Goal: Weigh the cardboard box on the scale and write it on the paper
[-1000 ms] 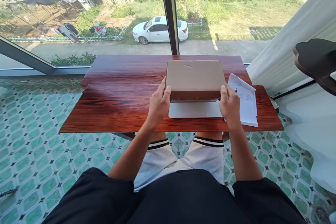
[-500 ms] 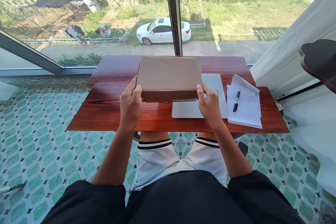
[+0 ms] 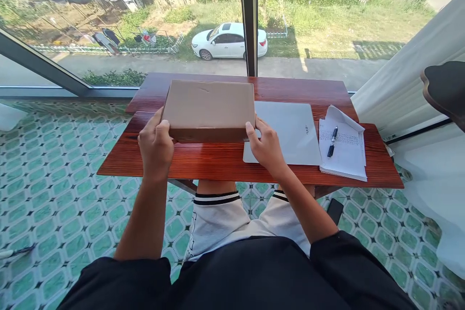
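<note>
A brown cardboard box [image 3: 210, 106] is held level above the left half of the wooden table [image 3: 119, 157]. My left hand [image 3: 156, 143] grips its left end, thumb at the near corner. At the right end, my right hand [image 3: 267, 145] clasps the box with its thumb on the near corner. The fingers underneath are partly hidden. Just beyond the right hand lies a closed silver laptop [image 3: 294, 135], its left part covered by the box and hand.
Right of the laptop lies a stack of written papers [image 3: 345, 155] with a black pen [image 3: 333, 141] on top. A dark lamp-like object [image 3: 445, 89] juts in at the right edge. A phone [image 3: 334, 210] shows below the table's edge. Windows stand behind the table.
Both hands have carried the box to the left, uncovering more of the laptop. The view has shifted slightly. The grip on the box is unchanged.
</note>
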`<state>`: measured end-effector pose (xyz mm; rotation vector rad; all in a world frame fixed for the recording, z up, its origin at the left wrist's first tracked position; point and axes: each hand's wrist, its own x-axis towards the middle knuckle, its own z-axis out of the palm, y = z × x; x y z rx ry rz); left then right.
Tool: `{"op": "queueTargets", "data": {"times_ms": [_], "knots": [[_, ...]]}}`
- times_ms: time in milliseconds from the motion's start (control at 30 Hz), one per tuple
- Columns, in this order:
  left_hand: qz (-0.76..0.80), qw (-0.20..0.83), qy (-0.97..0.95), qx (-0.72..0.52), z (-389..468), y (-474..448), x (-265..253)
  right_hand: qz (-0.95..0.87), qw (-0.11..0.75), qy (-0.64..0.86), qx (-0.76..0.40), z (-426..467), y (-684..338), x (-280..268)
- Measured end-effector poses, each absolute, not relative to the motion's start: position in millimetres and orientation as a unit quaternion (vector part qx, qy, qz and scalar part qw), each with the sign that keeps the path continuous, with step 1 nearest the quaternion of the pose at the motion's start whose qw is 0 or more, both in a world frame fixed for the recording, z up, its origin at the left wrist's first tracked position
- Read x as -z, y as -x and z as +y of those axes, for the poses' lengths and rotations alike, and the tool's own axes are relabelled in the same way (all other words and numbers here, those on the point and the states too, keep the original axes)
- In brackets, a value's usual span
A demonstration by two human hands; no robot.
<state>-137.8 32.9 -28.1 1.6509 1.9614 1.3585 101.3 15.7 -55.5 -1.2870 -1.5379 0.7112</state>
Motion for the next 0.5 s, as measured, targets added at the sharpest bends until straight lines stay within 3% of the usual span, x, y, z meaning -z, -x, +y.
{"op": "queueTargets", "data": {"times_ms": [500], "knots": [[0.713, 0.076, -0.53, -0.452, 40.9, 180.4, 59.8, -0.647, 0.453, 0.523, -0.319, 17.6, -60.8, 73.0]]}}
